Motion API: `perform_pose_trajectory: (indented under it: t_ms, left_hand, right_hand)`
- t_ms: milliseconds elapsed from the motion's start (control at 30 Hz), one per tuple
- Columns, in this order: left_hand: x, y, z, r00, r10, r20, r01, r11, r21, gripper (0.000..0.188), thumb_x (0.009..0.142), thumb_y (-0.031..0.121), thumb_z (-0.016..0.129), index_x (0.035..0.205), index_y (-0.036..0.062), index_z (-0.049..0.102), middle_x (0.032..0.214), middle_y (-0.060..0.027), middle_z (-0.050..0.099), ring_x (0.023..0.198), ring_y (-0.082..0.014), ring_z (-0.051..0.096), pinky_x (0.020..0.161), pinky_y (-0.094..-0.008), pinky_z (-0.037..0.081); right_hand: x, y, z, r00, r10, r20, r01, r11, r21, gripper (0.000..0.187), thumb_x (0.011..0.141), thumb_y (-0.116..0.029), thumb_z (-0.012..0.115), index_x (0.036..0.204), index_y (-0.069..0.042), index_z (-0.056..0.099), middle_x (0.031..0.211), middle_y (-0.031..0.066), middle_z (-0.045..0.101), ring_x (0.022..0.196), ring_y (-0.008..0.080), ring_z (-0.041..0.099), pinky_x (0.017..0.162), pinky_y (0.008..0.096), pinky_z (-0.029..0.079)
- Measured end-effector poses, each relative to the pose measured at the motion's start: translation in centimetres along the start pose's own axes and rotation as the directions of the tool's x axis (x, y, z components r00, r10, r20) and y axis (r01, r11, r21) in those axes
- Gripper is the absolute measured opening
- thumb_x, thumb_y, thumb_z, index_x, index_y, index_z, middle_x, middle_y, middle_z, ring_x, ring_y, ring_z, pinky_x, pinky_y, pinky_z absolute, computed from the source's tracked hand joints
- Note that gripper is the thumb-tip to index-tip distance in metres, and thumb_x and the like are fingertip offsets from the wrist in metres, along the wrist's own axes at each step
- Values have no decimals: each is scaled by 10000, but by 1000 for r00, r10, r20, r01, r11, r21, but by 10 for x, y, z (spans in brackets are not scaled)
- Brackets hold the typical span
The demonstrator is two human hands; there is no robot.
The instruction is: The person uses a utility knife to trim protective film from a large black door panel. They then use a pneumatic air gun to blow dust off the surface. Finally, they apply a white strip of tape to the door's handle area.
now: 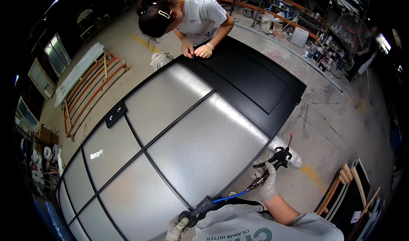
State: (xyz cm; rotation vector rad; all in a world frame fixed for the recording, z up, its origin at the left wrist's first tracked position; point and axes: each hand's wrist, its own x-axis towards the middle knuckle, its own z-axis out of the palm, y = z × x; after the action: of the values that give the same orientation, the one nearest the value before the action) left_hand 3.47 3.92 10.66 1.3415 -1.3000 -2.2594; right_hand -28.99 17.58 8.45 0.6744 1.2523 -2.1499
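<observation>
A large black door (255, 77) with frosted glass panes (200, 147) lies flat in front of me. My right hand (267, 182), in a white knit glove, is shut on a black air blow gun (279, 158) with a red-tipped nozzle, held just past the door's right edge. A blue hose (230, 197) runs from the gun back to a black tool (198, 211) that my gloved left hand (175, 228) grips near my chest. At the door's far end a co-worker in a white shirt (200, 15) bends over, both hands (198, 51) on the door's top edge.
Orange-brown wooden frames (91, 92) lie on the concrete floor to the left. More frames and panels (349, 194) lean at the right. Shelves, buckets and cans (315, 45) crowd the back right, where another person (362, 55) stands. A wrapped support (283, 149) shows under the door's right edge.
</observation>
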Motion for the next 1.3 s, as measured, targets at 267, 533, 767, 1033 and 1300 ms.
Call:
perform_pose_trajectory:
  t_ms: [267,533,767,1033,1300]
  left_hand:
    - [38,29,-19,997,-26,-74,25,1000,-15,349,828,270,711,1081,38,644,752,20,624,556,-23,468,481,-173,364]
    - [60,37,11,921,86,-379,-55,994,92,675,749,146,795,1298,-50,455,1025,-85,618,886,-147,596,762,-269,521]
    - [133,41,120,921,288,-264,-255,955,153,762,714,93,819,1339,-34,403,1092,-81,606,968,-161,598,872,-294,506]
    - [147,34,163,959,217,-183,-204,975,83,792,683,171,873,1314,-20,436,1112,-84,595,990,-157,581,913,-301,477]
    - [134,43,149,927,189,-324,-209,977,-31,557,707,42,830,1173,13,526,1003,-84,627,887,-168,621,818,-328,541]
  right_hand:
    - [29,16,34,988,101,119,-112,990,88,315,831,-464,643,929,-166,619,823,-21,643,540,80,424,519,254,391]
    - [66,-2,52,974,180,135,-187,981,44,385,827,-500,634,990,-151,622,932,11,689,521,87,492,491,274,450]
    - [152,-109,62,997,55,52,-64,980,191,294,891,-395,561,695,-180,518,627,-1,557,407,129,408,415,274,369]
    - [211,-152,86,910,140,389,-172,984,48,341,857,-410,607,849,-72,651,748,69,661,439,106,455,414,264,384]
    - [215,-102,171,761,471,447,-400,882,-248,387,833,-414,605,892,-33,640,881,165,704,374,83,343,378,233,341]
